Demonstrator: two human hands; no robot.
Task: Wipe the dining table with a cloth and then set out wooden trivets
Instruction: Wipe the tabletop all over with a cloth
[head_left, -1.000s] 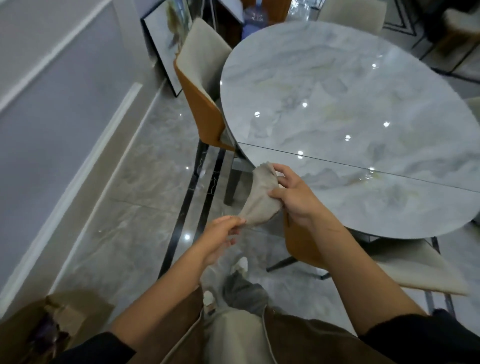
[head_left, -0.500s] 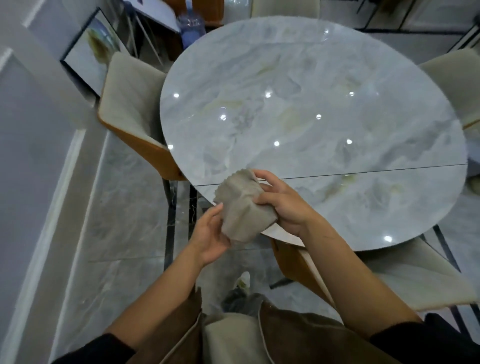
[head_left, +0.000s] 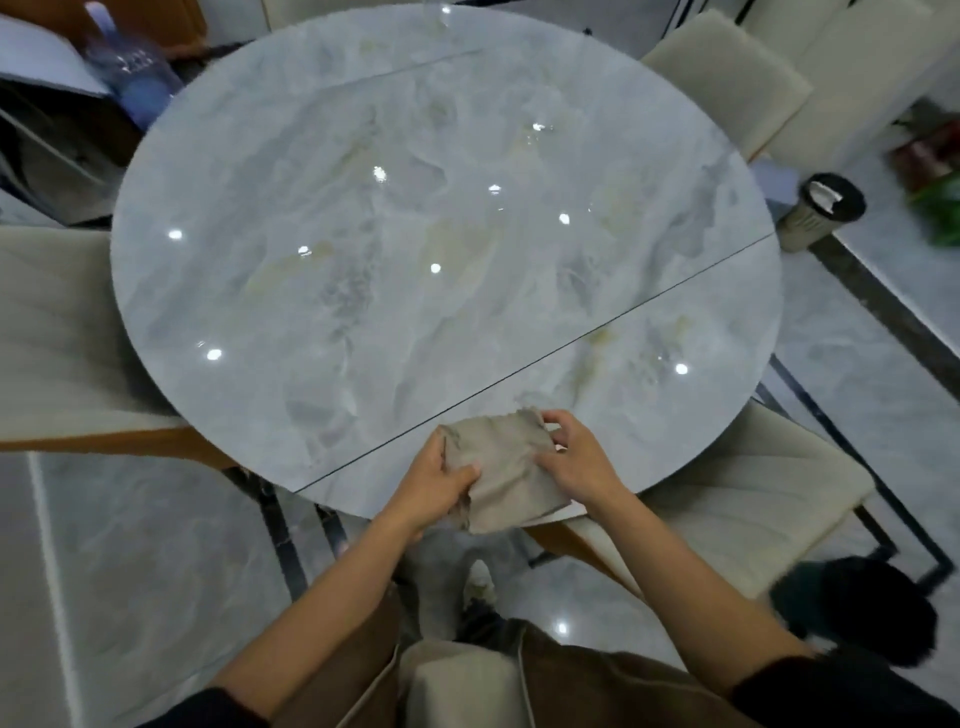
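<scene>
While the grey-beige cloth (head_left: 506, 467) is bunched between both hands at the near rim of the round marble-patterned dining table (head_left: 415, 234), the step in hand looks like readying the cloth, folding or gathering it into a pad, rather than wiping proper. The left hand (head_left: 441, 486) grips the cloth's left side, with the thumb on top and the fingers curled beneath. The right hand (head_left: 576, 462) pinches the far right corner with bent fingers. The cloth sits over the table's edge, its lower part hanging past the rim; whether it presses on the surface I cannot tell.

The next move, as I judge it, calls for laying the pad flat under one palm and sweeping outward across the glossy top, reaching over the seam toward the far side. No wooden trivets are in view. Cream chairs (head_left: 727, 78) ring the table, and a waste bin (head_left: 815, 218) stands on the floor to the right.
</scene>
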